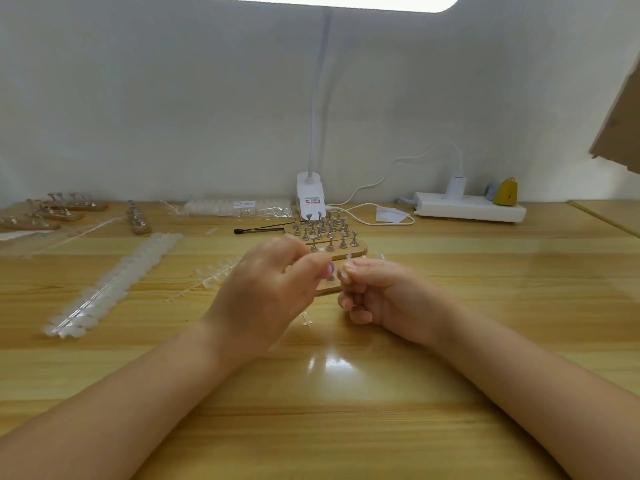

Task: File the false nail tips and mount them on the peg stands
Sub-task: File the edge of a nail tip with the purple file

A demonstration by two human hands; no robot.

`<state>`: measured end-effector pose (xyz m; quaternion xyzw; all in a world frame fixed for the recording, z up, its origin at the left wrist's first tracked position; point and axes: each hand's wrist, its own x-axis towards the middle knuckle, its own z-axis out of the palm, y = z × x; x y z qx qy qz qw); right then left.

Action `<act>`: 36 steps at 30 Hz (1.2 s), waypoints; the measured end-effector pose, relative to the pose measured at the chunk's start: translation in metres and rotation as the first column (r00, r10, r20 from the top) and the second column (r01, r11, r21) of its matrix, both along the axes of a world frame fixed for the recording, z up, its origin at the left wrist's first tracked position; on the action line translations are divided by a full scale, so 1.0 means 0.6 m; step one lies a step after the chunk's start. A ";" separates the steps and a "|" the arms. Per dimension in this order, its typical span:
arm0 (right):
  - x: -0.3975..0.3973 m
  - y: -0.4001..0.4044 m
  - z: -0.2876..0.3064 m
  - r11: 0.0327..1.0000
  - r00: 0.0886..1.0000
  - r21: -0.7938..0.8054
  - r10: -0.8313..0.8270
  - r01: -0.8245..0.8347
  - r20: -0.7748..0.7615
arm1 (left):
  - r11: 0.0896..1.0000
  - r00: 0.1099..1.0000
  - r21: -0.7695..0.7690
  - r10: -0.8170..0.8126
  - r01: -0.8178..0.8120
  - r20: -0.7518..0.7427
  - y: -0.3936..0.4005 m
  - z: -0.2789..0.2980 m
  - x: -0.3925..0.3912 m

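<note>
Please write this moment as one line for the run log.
left hand: fingers curled, contents unclear | right hand: pinches nail tip | peg stand: between the hands, partly hidden | step: mounting not yet done

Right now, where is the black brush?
The brush lies flat toward the table's far edge, centre-left in the head view, between the nail bag and the peg stands.

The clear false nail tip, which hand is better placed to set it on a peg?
Probably the right hand: it pinches the clear false nail tip beside the wooden board of metal pegs. The left hand pinches something purple, too blurred to identify.
</note>
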<state>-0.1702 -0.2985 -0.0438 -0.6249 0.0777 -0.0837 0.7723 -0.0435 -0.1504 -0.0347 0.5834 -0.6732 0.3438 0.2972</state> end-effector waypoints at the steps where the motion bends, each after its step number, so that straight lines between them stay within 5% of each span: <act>1: 0.000 0.000 -0.001 1.000 1.000 -0.004 0.000 0.000 0.000 | 1.000 1.000 -0.018 -0.012 0.012 0.001 0.002 0.000 0.001; 5: 0.001 0.004 0.000 0.998 1.000 -0.060 0.021 -0.019 0.019 | 0.992 0.986 -0.043 -0.115 0.121 0.119 -0.004 -0.010 -0.024; 11: 0.000 -0.001 -0.002 1.000 1.000 -0.019 -0.003 0.004 0.004 | 0.998 0.999 -0.041 0.048 -0.047 0.026 0.000 0.005 0.005; 16: 0.001 0.001 -0.002 1.000 1.000 -0.015 0.010 -0.009 0.020 | 0.996 0.978 -0.014 -0.088 0.092 0.192 -0.005 -0.009 -0.029; 20: -0.001 -0.002 -0.002 1.000 1.000 0.019 -0.016 0.016 0.008 | 0.998 0.996 -0.014 0.062 -0.062 0.062 -0.001 0.001 0.002; 25: 0.000 0.001 -0.002 0.999 1.000 -0.036 0.012 -0.011 0.027 | 0.986 0.985 -0.013 -0.167 0.168 0.047 -0.007 -0.008 -0.022; 30: -0.004 -0.002 0.000 0.999 0.999 0.002 0.037 -0.037 0.032 | 0.999 0.996 0.001 -0.048 0.048 -0.070 -0.002 -0.003 0.002; 36: -0.003 0.000 0.001 0.998 0.998 -0.021 0.051 -0.051 0.028 | 0.975 0.973 0.027 -0.216 0.219 -0.088 -0.007 -0.011 -0.018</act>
